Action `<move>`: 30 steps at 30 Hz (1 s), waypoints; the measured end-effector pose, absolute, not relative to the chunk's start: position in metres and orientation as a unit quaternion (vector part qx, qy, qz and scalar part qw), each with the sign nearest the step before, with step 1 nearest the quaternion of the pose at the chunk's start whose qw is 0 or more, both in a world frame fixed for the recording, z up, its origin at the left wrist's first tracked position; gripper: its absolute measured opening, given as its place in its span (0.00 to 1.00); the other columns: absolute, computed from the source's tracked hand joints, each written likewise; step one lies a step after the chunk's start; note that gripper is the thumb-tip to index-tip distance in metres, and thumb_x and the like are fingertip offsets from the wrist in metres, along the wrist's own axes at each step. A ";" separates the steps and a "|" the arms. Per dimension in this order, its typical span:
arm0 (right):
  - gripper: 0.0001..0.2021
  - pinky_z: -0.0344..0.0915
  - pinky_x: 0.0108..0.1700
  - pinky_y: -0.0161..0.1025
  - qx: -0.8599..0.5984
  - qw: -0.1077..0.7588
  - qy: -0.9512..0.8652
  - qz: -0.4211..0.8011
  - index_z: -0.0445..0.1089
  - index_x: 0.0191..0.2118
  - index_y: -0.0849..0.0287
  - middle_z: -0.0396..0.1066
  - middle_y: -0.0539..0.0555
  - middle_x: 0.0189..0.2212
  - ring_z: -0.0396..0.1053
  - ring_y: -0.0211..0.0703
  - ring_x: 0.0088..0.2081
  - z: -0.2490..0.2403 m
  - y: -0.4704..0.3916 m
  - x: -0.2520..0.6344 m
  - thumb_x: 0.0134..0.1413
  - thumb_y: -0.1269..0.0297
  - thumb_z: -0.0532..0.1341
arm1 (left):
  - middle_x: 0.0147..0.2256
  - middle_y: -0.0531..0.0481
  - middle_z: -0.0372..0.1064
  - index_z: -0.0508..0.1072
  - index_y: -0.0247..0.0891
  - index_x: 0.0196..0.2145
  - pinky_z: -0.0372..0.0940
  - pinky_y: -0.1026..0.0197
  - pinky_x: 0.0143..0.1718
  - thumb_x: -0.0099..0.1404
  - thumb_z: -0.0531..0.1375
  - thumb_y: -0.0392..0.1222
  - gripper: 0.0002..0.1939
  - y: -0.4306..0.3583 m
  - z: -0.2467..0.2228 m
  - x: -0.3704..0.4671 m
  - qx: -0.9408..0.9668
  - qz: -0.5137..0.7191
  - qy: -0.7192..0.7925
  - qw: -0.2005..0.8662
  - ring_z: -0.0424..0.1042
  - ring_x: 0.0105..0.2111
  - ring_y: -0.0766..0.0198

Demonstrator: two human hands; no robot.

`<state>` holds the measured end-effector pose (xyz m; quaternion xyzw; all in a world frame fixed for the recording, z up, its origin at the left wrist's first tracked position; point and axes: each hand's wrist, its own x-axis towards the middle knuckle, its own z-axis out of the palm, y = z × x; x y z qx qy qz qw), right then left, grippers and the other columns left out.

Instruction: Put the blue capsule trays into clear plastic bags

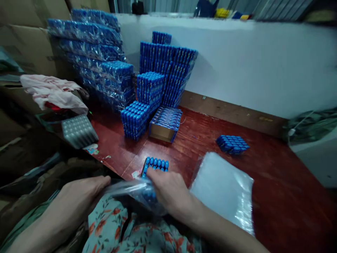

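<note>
A clear plastic bag [129,188] is stretched between my two hands, low in front of my lap. Closed fingers of my left hand [84,191] pinch its left end. My right hand [171,189] is closed on its other side, over a block of blue round-capped tubes [157,162]. Part of that block shows through the film; my right hand hides some of it, so I cannot tell how far it sits inside the bag. To the right of my right hand lies a stack of flat clear plastic bags [223,186] on the red-brown table [200,130].
Behind stand tall stacks of blue tubes [168,70] and an open carton [163,133]. Film-wrapped blue packs [97,52] rise at the left. A small blue block [232,144] lies right. A pinkish cloth [55,91] and a grey tray-like piece [79,130] are at the left edge.
</note>
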<state>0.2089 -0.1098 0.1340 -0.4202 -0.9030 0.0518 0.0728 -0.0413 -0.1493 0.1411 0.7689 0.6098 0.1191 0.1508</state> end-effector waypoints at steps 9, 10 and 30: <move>0.08 0.45 0.26 0.35 -0.537 0.141 -0.831 -0.017 0.68 0.37 0.57 0.72 0.52 0.31 0.66 0.39 0.29 0.184 -0.024 0.233 0.56 0.71 0.53 | 0.25 0.53 0.57 0.58 0.39 0.23 0.50 0.64 0.25 0.58 0.51 0.35 0.07 -0.052 0.194 -0.027 0.797 0.246 0.549 -0.050 0.57 0.23 0.68; 0.08 0.44 0.26 0.35 -0.562 0.183 -0.804 -0.061 0.68 0.39 0.57 0.72 0.53 0.32 0.66 0.39 0.28 0.193 -0.019 0.236 0.55 0.71 0.53 | 0.26 0.53 0.57 0.58 0.38 0.23 0.50 0.65 0.25 0.60 0.51 0.35 0.07 -0.047 0.206 -0.023 0.784 0.282 0.547 -0.078 0.56 0.23 0.68; 0.24 0.60 0.29 0.39 -0.670 0.434 -0.527 0.292 0.63 0.22 0.58 0.69 0.55 0.20 0.63 0.43 0.24 -0.068 -0.030 0.245 0.50 0.43 0.47 | 0.28 0.48 0.69 0.66 0.37 0.25 0.61 0.60 0.37 0.63 0.49 0.42 0.12 -0.010 -0.070 0.051 0.612 0.382 0.621 0.308 0.65 0.31 0.62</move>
